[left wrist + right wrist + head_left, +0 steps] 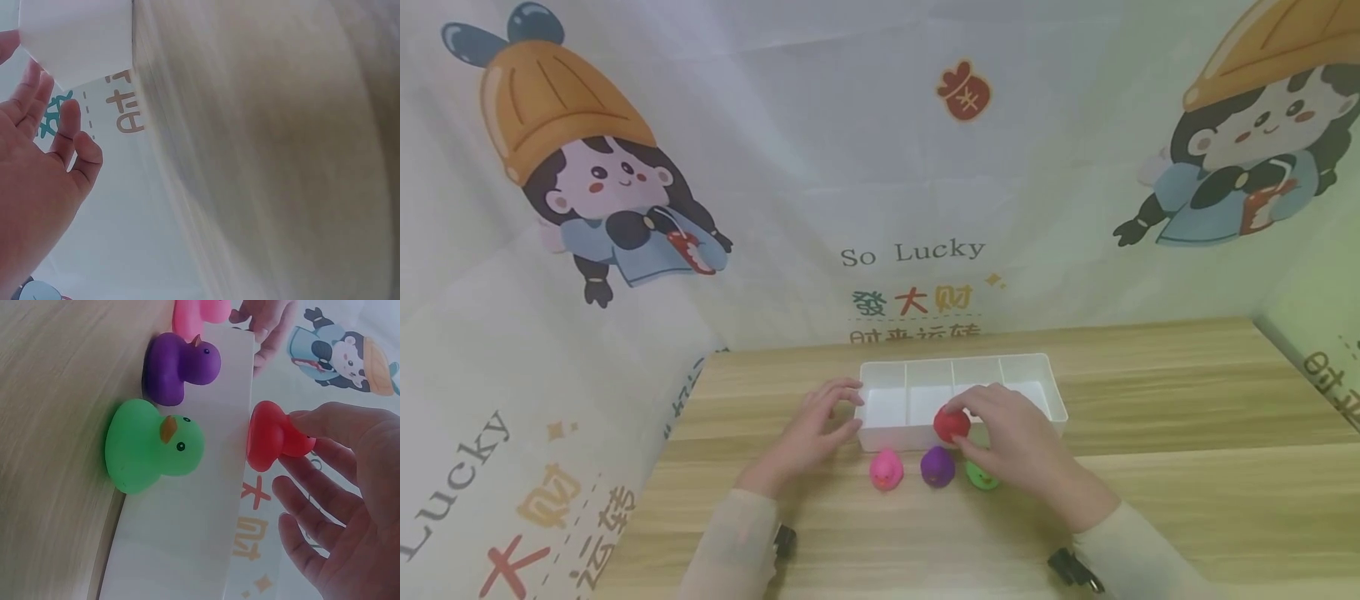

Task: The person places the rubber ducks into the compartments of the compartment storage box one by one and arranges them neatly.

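My right hand (1018, 437) pinches a red rubber duck (272, 436) between thumb and fingers, at the height of the front rim of a white divided box (895, 437). My left hand (812, 425) is at the box's left end, fingers spread and fingertips right at its wall; in the left wrist view the fingers reach around the white end wall. In front of the box a pink duck (886, 470), a purple duck (937, 467) and a green duck (150, 447) stand in a row on the table. The right hand partly hides the green one in the head view.
The box has several compartments side by side, with thin dividers. It stands on a wood-grain table (1172, 400). Behind the table hangs a pale printed cloth (805, 167) with cartoon figures and lettering. Black clips (1071, 571) show at both wrists.
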A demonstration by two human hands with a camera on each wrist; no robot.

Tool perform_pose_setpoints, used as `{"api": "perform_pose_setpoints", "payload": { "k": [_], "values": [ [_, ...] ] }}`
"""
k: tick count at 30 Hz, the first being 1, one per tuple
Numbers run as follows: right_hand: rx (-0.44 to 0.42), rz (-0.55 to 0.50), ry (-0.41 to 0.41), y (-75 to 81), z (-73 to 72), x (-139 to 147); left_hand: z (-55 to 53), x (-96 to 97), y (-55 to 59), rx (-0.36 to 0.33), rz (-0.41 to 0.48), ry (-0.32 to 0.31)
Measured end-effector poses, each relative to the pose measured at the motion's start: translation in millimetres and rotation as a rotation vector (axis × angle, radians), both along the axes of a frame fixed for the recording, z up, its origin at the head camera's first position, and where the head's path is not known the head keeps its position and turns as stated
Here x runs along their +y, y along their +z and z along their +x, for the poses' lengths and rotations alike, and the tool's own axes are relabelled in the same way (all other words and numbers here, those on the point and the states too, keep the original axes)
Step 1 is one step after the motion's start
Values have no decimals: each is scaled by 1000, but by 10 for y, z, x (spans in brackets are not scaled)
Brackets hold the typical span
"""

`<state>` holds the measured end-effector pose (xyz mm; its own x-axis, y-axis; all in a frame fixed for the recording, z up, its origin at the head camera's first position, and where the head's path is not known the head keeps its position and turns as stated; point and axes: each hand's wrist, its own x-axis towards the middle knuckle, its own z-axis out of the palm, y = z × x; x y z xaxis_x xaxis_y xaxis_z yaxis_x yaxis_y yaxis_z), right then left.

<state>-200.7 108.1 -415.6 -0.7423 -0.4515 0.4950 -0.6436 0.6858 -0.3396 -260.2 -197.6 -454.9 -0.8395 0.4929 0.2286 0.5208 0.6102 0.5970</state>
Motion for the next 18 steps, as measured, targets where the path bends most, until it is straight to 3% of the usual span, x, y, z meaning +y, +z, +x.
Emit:
{"api": "perform_pose_setpoints", "payload": {
  "k": [6,18],
  "values": [
    [10,-19,30,26,-16,-34,-5,2,3,12,-7,-7],
    [29,15,-4,30,-89,-151,11,6,21,2,0,-8]
  ]
}}
